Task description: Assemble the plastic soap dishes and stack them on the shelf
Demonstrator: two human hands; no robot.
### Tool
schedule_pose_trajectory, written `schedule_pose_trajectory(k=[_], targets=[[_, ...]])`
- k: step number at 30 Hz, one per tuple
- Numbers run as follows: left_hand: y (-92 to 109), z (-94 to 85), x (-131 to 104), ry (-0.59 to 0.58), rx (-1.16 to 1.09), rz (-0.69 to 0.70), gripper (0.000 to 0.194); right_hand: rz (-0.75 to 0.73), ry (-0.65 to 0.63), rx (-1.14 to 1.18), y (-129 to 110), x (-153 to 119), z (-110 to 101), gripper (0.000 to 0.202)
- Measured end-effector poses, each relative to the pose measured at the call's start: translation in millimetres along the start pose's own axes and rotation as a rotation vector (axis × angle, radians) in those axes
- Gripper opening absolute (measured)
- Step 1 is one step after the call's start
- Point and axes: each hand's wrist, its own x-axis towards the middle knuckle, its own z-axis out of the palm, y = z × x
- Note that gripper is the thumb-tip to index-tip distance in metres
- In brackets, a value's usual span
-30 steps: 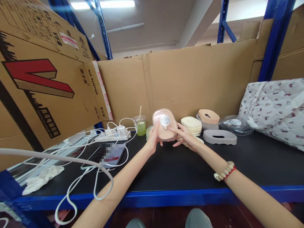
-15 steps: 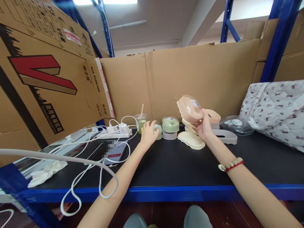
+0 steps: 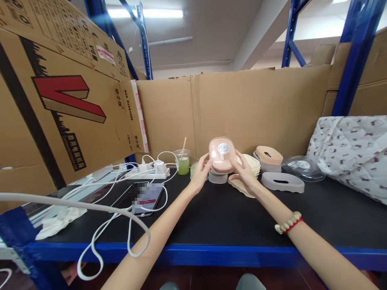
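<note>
Between my two hands is a pink box (image 3: 222, 156) with a clear domed lid and a round label on top. My left hand (image 3: 198, 174) grips its left side, and my right hand (image 3: 245, 175) grips its right side. Below the pink box a grey box (image 3: 218, 178) shows in part. A green box (image 3: 195, 171) is mostly hidden behind my left hand. Beside my right hand stands a stack of cream trays (image 3: 253, 164). One cream wavy-edged piece (image 3: 240, 188) lies on the black surface, partly under that hand.
A grey slotted piece (image 3: 282, 183), a peach slotted piece (image 3: 269, 154) and clear lids (image 3: 304, 169) sit to the right, near a patterned bag (image 3: 347, 153). On the left are a green drink cup (image 3: 183, 166), a power strip (image 3: 148, 173), a phone (image 3: 148, 201) and looping white cables (image 3: 121, 201).
My right hand has brought the pink box leftward and down, and its label side faces me more. My left hand has moved right and taken hold of its left side.
</note>
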Motion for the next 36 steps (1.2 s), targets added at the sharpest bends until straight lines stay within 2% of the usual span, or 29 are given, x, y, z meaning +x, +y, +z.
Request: schedule_pose_trajectory(k=[3,6,9,11,13,16,19,23,27,36], targets=[[8,4.7,-1,-0.021,-0.277,-0.097,0.062,-0.039,-0.149,-0.035,3,-2,4,0.104],[10,-0.3,4,0.068,-0.415,-0.115,0.055,-0.102,-0.164,-0.092,7,1,2,0.095],[4,-10.6,13,0.234,-0.47,-0.141,0.044,-0.238,0.001,-0.237,17,8,-3,0.065],[-2,-17.6,19,0.329,-0.413,-0.162,0.044,-0.331,0.155,-0.367,25,13,-7,0.046],[-10,-22.8,22,0.386,-0.304,-0.205,0.047,-0.378,0.259,-0.497,34,17,-11,0.037],[-21,-26.5,25,0.375,-0.216,-0.263,0.044,-0.391,0.249,-0.663,43,20,-13,0.044],[-28,-27.7,26,0.341,-0.154,-0.305,0.04,-0.38,0.124,-0.784,47,21,-14,0.055],[-32,-31.0,28,0.318,-0.042,-0.335,0.047,-0.36,-0.013,-0.889,50,21,-15,0.061],[-34,-33.0,26,0.293,0.107,-0.298,0.057,-0.362,-0.054,-0.912,51,21,-18,0.063],[-47,-36.6,28,0.219,0.331,-0.201,0.055,-0.376,-0.138,-0.947,55,24,-21,0.066]])
